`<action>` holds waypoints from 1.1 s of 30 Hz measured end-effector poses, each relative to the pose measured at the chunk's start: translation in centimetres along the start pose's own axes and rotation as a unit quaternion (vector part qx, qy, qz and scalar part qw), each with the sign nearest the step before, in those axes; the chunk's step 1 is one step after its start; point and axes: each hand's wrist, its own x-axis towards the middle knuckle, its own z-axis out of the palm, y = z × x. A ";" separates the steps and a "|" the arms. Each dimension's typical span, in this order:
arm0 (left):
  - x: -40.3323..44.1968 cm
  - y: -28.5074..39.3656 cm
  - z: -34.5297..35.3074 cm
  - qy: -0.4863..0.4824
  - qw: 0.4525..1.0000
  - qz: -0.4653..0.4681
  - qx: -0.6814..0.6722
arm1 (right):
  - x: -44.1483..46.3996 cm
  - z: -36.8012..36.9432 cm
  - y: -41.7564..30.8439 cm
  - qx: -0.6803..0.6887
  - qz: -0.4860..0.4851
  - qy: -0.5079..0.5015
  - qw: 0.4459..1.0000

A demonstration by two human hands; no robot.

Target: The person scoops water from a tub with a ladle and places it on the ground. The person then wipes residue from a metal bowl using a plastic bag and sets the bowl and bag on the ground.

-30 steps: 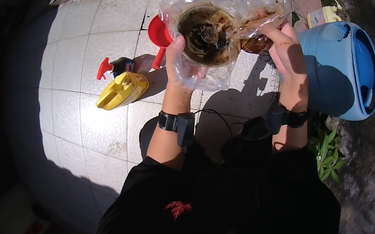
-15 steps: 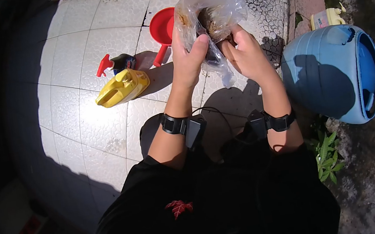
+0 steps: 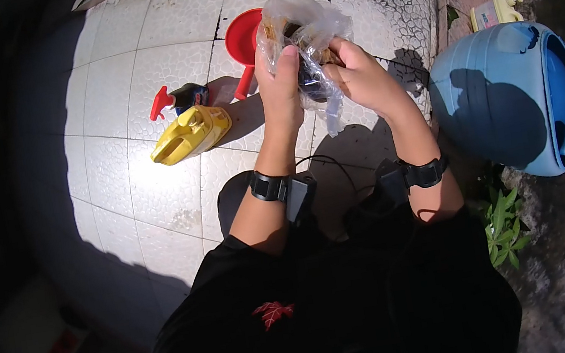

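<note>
Both hands hold a crumpled clear plastic bag up in front of me, above the tiled floor. My left hand grips its left side, thumb pressed on the plastic. On the other side, my right hand pinches the bag with fingers bent. Something brown and dark shows through the plastic; its kind I cannot make out. A loose twisted end of the bag hangs down between the hands. Just behind the left hand lies a red dipper with its handle pointing toward me.
On the pale tiles at left are a yellow jug and a dark spray bottle with a red trigger. A blue barrel lies on its side at right, near a pump bottle and a green plant.
The bag is bunched smaller and sits slightly lower, its top drawn in. My right hand has shifted a little left, closer to the left hand. The view has turned slightly.
</note>
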 end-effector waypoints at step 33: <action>1.2 2.6 -0.9 0.072 0.970 -0.129 -0.192 | 0.6 -3.0 1.5 0.642 -0.099 0.091 0.755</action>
